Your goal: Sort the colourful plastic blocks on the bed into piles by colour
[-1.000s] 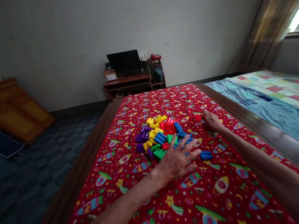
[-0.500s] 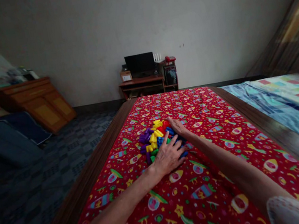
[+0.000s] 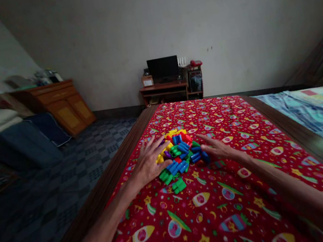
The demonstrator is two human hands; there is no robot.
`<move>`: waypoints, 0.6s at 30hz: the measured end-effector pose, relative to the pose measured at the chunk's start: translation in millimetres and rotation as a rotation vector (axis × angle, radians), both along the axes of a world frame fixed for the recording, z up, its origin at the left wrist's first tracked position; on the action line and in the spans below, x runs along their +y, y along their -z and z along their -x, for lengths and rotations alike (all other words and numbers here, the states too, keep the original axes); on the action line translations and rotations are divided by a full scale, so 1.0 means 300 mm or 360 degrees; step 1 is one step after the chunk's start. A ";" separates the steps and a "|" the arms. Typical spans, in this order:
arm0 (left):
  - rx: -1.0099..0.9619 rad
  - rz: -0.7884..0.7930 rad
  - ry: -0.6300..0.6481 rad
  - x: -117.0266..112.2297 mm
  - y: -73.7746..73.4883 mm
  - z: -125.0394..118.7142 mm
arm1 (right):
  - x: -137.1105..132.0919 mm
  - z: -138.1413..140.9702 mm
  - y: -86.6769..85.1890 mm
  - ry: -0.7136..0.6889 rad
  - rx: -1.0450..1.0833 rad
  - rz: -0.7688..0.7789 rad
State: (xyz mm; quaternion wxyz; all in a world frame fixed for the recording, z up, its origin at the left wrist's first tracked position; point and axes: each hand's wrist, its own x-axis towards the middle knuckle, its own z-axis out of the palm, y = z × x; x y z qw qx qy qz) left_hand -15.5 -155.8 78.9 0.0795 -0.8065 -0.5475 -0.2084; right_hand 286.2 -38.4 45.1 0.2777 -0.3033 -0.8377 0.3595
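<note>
Several plastic building blocks in blue, green, yellow, red and purple lie in a loose pile on a red patterned cloth (image 3: 203,218). Against the pile's left side rests my left hand (image 3: 149,160), fingers spread, its thumb near a blue block (image 3: 173,167). My right hand (image 3: 218,147) is at the pile's right edge, fingers apart, beside a dark blue block (image 3: 206,157). Closest to me, a green block (image 3: 179,186) sits slightly apart from the others. Part of the yellow and purple blocks is hidden behind my left hand.
The cloth covers a table with dark wooden edges (image 3: 115,162). Beyond it stands a desk (image 3: 163,87) with a monitor (image 3: 163,67). A wooden cabinet (image 3: 62,107) is at the left, and a bed with a light blue sheet (image 3: 300,125) lies at the right.
My left hand has moved from on top of the pile to its left side. My right hand has come nearer along the right edge. The blocks are spread differently, and the view has turned left.
</note>
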 end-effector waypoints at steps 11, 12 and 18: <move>-0.0318 -0.0108 -0.0206 0.048 0.149 -0.086 | -0.031 0.312 0.062 0.0036 0.0092 -0.0386; -0.0360 -0.0163 -0.0224 0.071 0.138 -0.080 | -0.014 0.332 0.046 0.0062 0.0175 -0.0354; -0.0453 -0.0269 -0.0215 0.182 0.068 0.015 | 0.142 0.346 -0.060 0.0201 0.0523 -0.0065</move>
